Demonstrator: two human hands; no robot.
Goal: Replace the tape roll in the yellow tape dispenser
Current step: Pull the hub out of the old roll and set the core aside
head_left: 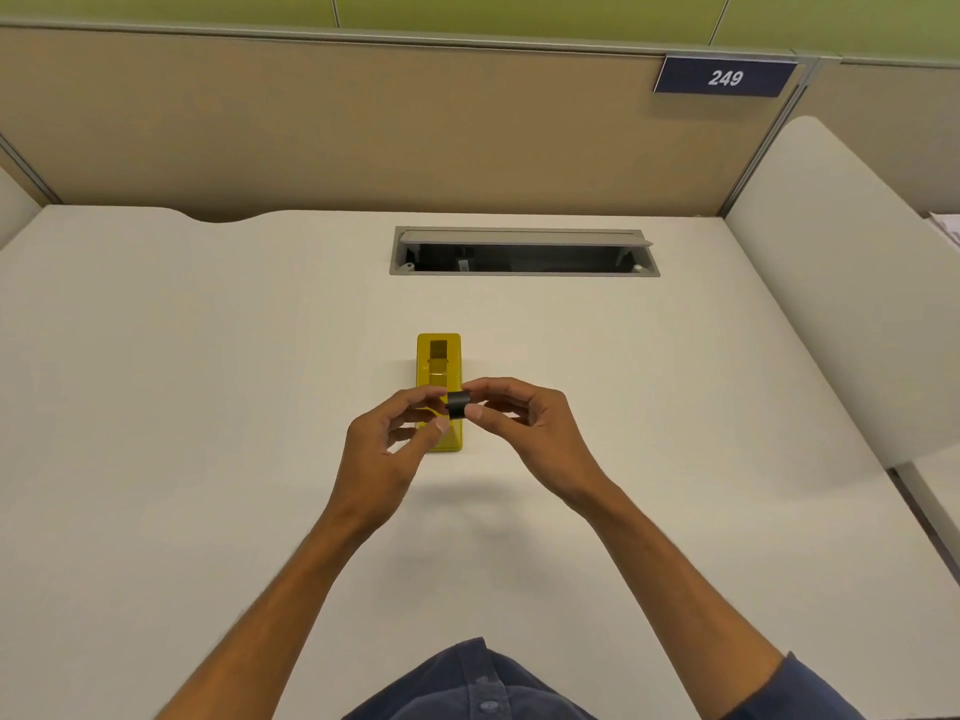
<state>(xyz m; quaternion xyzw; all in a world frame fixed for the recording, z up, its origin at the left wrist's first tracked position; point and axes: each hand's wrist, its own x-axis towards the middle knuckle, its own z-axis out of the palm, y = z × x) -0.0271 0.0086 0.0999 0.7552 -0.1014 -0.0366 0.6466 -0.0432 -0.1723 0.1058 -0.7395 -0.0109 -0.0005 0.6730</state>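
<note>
The yellow tape dispenser (439,363) lies on the white desk, its long axis running away from me, its roll bay open at the top. Just above its near half I hold a small black cylindrical part (457,404), the spool or core of a roll. My right hand (524,423) pinches it between thumb and forefinger. My left hand (395,433) meets it from the left with its fingertips at the part's left end. My hands hide the dispenser's near end. No full roll of tape is visible.
An open grey cable hatch (524,252) is set into the white desk (208,407) behind the dispenser. Beige partition walls (363,127) close the back; a white divider (841,283) stands at the right. A sign reads 249 (724,77).
</note>
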